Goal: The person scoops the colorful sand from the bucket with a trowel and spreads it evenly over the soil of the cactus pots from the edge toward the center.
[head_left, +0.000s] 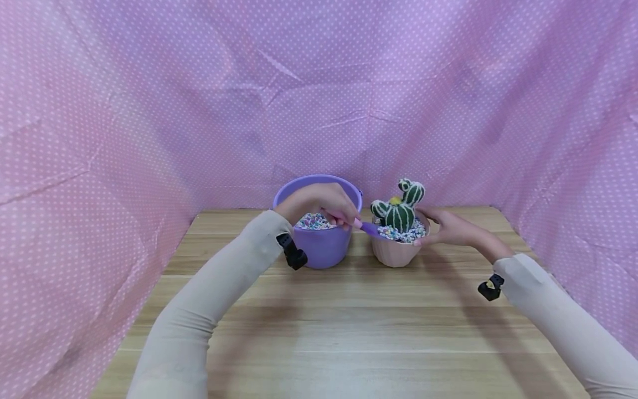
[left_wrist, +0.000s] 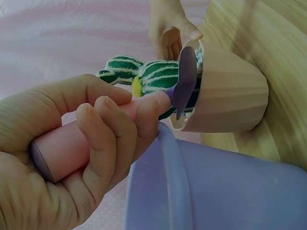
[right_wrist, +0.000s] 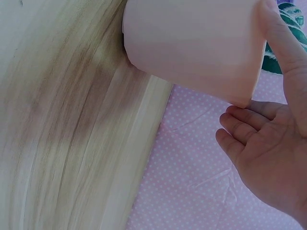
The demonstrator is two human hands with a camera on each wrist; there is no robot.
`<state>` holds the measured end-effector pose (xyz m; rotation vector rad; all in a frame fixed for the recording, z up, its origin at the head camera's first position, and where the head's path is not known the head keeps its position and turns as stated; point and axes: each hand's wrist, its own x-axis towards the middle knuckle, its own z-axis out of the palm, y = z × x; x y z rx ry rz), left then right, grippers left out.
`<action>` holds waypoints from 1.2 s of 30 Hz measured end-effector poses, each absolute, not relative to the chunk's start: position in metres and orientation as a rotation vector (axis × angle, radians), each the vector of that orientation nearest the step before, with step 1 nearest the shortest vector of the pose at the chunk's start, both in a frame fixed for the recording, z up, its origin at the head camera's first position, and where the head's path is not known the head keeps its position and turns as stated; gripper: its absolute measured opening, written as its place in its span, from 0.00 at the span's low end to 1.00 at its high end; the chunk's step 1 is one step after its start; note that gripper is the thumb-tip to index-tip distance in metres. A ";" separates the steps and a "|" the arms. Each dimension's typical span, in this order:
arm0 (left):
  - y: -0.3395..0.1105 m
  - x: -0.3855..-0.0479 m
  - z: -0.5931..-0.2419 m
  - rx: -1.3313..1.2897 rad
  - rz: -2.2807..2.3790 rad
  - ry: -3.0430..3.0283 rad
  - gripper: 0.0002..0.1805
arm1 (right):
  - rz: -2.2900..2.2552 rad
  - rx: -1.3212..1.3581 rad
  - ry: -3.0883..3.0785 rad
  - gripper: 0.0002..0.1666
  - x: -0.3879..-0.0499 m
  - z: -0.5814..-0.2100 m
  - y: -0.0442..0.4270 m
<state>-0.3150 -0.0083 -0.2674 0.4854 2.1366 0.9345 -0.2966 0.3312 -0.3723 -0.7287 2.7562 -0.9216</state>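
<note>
My left hand (head_left: pixel 333 203) grips the pink handle of a small trowel (left_wrist: pixel 62 147), fingers wrapped round it in the left wrist view. Its purple blade (left_wrist: pixel 186 76) is tipped at the rim of a pale pink flower pot (head_left: pixel 396 255), close to a knitted-looking green cactus (head_left: pixel 400 218). Multicoloured pebbles (head_left: pixel 405 235) surround the cactus base. On the pot's right side, my right hand (head_left: pixel 451 228) holds the rim between thumb and fingers, as the right wrist view also shows. Below my left arm stands a purple bucket (head_left: pixel 324 249), holding more pebbles (head_left: pixel 314 221).
Bucket and pot stand side by side near the back of a wooden table (head_left: pixel 349 332). Pink polka-dot cloth (head_left: pixel 319 111) hangs behind and along both sides. Each wrist bears a black strap mount (head_left: pixel 292 252).
</note>
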 end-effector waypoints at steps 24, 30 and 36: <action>0.005 -0.311 -0.257 0.442 0.866 2.107 0.12 | -0.941 -0.765 2.738 0.58 -0.296 -0.376 0.337; 0.006 -0.311 -0.255 0.426 0.872 2.127 0.10 | -0.923 -0.783 2.755 0.59 -0.298 -0.379 0.340; 0.008 -0.310 -0.252 0.417 0.871 2.133 0.10 | -0.916 -0.782 2.758 0.60 -0.300 -0.381 0.342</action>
